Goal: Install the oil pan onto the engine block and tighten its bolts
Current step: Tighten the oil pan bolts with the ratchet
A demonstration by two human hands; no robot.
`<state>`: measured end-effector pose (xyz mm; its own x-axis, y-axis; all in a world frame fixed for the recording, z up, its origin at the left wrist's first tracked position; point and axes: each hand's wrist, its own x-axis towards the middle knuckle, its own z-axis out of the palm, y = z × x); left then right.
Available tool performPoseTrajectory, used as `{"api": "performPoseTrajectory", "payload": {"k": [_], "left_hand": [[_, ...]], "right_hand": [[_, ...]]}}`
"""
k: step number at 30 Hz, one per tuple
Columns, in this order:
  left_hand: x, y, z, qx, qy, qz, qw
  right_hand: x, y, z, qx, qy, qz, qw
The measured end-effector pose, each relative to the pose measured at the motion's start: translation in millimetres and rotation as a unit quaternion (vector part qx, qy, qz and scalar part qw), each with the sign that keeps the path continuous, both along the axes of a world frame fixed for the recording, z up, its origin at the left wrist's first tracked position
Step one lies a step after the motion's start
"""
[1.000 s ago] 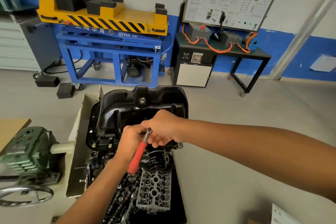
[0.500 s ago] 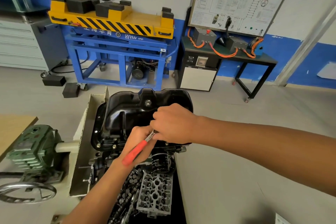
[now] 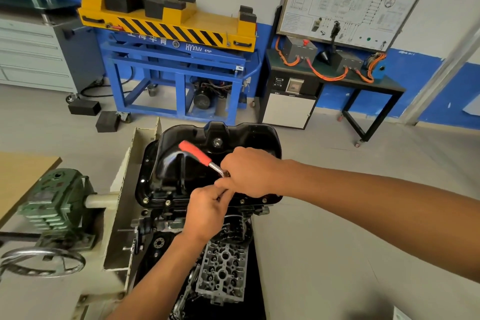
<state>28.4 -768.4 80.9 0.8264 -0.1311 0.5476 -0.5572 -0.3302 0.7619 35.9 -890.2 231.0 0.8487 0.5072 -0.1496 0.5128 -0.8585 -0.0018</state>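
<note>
The left hand (image 3: 206, 213) and right hand (image 3: 250, 171) are bare, forearms too.

Glossy black oil pan (image 3: 197, 163)

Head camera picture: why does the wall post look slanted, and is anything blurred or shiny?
Head view: the wide-angle lens likely bends edges, so the grey post at right leans; the red-handled ratchet looks slightly smeared, probably motion; light glints off the glossy black oil pan.
</note>
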Motion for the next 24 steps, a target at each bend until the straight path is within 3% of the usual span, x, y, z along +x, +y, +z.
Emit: {"api": "performPoseTrajectory", "payload": {"k": [6, 15, 20, 24], "left_hand": [[6, 6, 3, -0.008, 0.024, -0.036, 0.999], [11, 12, 10, -0.001, 0.0, -0.071, 0.997], [18, 16, 3, 0.025, 0.024, -0.067, 0.997], [17, 15, 5, 0.012, 0.016, -0.075, 0.997]], "right_hand": [[-2, -2, 7, -0.151, -0.048, 0.193, 0.968], [1, -11, 5, -0.198, -0.093, 0.279, 0.935], [8, -16, 5, -0.191, -0.094, 0.285, 0.934], [10, -20, 9, -0.088, -0.01, 0.211, 0.973]]}}
